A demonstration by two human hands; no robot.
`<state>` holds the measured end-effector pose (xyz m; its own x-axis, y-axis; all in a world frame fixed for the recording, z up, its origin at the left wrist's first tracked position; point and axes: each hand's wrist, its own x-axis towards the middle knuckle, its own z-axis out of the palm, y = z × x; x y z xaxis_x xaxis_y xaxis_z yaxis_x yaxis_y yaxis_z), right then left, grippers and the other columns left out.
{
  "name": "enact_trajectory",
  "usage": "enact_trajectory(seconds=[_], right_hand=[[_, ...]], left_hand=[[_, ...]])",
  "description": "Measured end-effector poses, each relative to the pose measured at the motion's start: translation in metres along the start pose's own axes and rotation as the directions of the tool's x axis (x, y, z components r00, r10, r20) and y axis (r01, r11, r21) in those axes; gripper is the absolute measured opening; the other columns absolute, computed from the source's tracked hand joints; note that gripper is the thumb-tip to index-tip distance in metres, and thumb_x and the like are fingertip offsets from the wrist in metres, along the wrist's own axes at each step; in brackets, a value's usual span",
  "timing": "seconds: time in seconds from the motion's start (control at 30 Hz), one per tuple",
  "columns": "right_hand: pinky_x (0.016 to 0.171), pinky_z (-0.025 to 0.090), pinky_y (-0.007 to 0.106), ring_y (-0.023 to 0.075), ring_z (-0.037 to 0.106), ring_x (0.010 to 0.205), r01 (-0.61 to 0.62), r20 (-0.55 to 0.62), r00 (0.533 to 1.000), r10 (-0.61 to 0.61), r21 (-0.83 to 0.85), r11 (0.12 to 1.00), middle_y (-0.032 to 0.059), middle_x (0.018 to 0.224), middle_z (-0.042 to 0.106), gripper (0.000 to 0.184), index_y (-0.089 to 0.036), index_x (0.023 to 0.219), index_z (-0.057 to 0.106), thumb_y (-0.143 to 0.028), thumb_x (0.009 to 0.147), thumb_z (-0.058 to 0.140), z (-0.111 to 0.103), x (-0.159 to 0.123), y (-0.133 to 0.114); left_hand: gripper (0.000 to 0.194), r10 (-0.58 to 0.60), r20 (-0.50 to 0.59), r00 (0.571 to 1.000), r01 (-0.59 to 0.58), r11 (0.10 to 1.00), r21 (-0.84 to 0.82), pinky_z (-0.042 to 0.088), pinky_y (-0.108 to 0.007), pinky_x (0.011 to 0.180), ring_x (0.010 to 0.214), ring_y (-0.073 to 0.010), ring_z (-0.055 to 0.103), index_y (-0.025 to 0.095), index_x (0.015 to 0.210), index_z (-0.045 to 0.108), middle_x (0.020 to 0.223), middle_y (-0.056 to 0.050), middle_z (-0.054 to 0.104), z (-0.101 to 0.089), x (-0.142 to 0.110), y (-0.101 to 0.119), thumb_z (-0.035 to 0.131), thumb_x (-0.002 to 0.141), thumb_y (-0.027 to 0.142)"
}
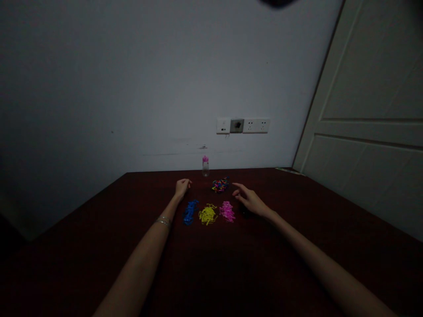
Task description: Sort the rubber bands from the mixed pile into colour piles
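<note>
My left hand [183, 187] rests on the table with its fingers curled in; whether anything is inside them is hidden. Just below it lies a pile of blue rubber bands [189, 213]. Beside that are a yellow pile [207, 214] and a pink pile [227, 211] of similar thin bands. Farther back sits a mixed multicoloured pile [220, 185], between my two hands. My right hand [250, 199] hovers right of the mixed pile, index finger stretched toward it and fingers apart, with nothing visible in them. Something dark [245, 213], hard to make out, lies under this hand.
A clear bottle with a pink top [205, 166] stands at the back of the dark red table [211, 264], near the wall. Sockets and switch plates [243, 126] are on the wall. A white panelled door [363, 123] borders the right side. The light is dim.
</note>
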<state>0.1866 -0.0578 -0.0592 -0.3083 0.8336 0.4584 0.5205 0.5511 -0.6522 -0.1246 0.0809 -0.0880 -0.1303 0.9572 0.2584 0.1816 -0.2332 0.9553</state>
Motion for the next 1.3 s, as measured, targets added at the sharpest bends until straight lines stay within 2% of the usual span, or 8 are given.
enact_trajectory(seconds=[0.23, 0.47, 0.67, 0.87, 1.0, 1.13, 1.23, 1.3], right_hand=[[0.077, 0.046, 0.031, 0.0154, 0.059, 0.081, -0.037, -0.234, 0.971, 0.037, 0.006, 0.999, 0.0050, 0.088, 0.065, 0.041, -0.019, 0.118, 0.049, -0.023, 0.077, 0.048, -0.032, -0.001, 0.047], [0.062, 0.046, 0.028, 0.0162, 0.058, 0.069, -0.197, -0.442, 0.876, 0.193, 0.037, 0.980, 0.0071, 0.082, 0.066, 0.039, -0.015, 0.107, 0.057, -0.024, 0.069, 0.051, -0.058, -0.012, 0.096], [0.043, 0.040, 0.021, 0.0098, 0.050, 0.049, -0.285, -0.439, 0.835, 0.331, 0.169, 0.943, 0.0061, 0.080, 0.066, 0.041, -0.014, 0.104, 0.058, -0.024, 0.065, 0.053, -0.053, -0.019, 0.109], [0.045, 0.042, 0.022, 0.0100, 0.051, 0.049, -0.332, -0.452, 0.795, 0.404, 0.233, 0.914, 0.0061, 0.079, 0.067, 0.039, -0.013, 0.100, 0.060, -0.021, 0.063, 0.051, -0.050, -0.019, 0.114], [0.043, 0.040, 0.020, 0.0090, 0.050, 0.047, -0.347, -0.456, 0.791, 0.407, 0.212, 0.913, 0.0048, 0.075, 0.067, 0.037, -0.014, 0.097, 0.061, -0.017, 0.062, 0.050, -0.049, -0.018, 0.115], [0.047, 0.041, 0.021, 0.0109, 0.053, 0.051, -0.360, -0.442, 0.808, 0.390, 0.155, 0.920, 0.0042, 0.074, 0.068, 0.034, -0.014, 0.092, 0.064, -0.018, 0.061, 0.051, -0.049, -0.018, 0.118], [0.054, 0.044, 0.024, 0.0140, 0.058, 0.059, -0.360, -0.442, 0.816, 0.372, 0.114, 0.926, 0.0042, 0.073, 0.068, 0.031, -0.015, 0.088, 0.066, -0.020, 0.061, 0.052, -0.050, -0.018, 0.122], [0.058, 0.046, 0.025, 0.0150, 0.059, 0.061, -0.354, -0.446, 0.817, 0.365, 0.111, 0.929, 0.0041, 0.073, 0.069, 0.030, -0.015, 0.087, 0.067, -0.020, 0.061, 0.052, -0.049, -0.017, 0.124]], left_hand=[[0.022, 0.018, 0.011, 1.000, -0.019, 0.999, 0.048, 0.023, -0.018, 0.038, 0.036, -0.0051, 0.032, 0.012, 0.063, 0.059, 0.044, 0.004, 0.045, -0.001, 0.001, -0.002, 0.043, 0.065, 0.027], [0.023, 0.021, 0.036, 0.999, -0.023, 0.996, 0.082, 0.024, -0.018, 0.039, 0.036, -0.0051, 0.032, 0.012, 0.063, 0.060, 0.043, 0.004, 0.044, -0.001, 0.000, 0.001, 0.043, 0.066, 0.027], [0.024, 0.023, 0.080, 0.997, -0.034, 0.989, 0.146, 0.025, -0.018, 0.040, 0.038, -0.0054, 0.033, 0.012, 0.066, 0.061, 0.044, 0.004, 0.046, 0.001, -0.003, 0.004, 0.044, 0.066, 0.028], [0.022, -0.004, 0.087, 0.996, -0.010, 0.988, 0.154, 0.025, -0.018, 0.041, 0.037, -0.0054, 0.033, 0.012, 0.064, 0.061, 0.043, 0.004, 0.045, 0.002, -0.004, 0.008, 0.045, 0.066, 0.026], [0.020, -0.043, 0.068, 0.997, 0.028, 0.978, 0.208, 0.027, -0.019, 0.042, 0.039, -0.0059, 0.037, 0.012, 0.061, 0.062, 0.043, 0.004, 0.046, 0.007, -0.004, 0.017, 0.051, 0.066, 0.027], [0.017, -0.133, 0.245, 0.960, 0.052, 0.949, 0.311, 0.028, -0.020, 0.043, 0.041, -0.0067, 0.039, 0.011, 0.063, 0.066, 0.045, 0.002, 0.050, 0.017, -0.002, 0.030, 0.061, 0.061, 0.027], [0.016, -0.110, 0.435, 0.894, -0.049, 0.939, 0.339, 0.032, -0.020, 0.045, 0.045, -0.0080, 0.044, 0.010, 0.067, 0.068, 0.049, 0.001, 0.055, 0.027, -0.004, 0.038, 0.063, 0.059, 0.023], [0.018, -0.059, 0.505, 0.861, -0.142, 0.926, 0.351, 0.035, -0.020, 0.049, 0.050, -0.0092, 0.047, 0.009, 0.070, 0.069, 0.053, 0.000, 0.058, 0.035, -0.006, 0.040, 0.064, 0.059, 0.022]])
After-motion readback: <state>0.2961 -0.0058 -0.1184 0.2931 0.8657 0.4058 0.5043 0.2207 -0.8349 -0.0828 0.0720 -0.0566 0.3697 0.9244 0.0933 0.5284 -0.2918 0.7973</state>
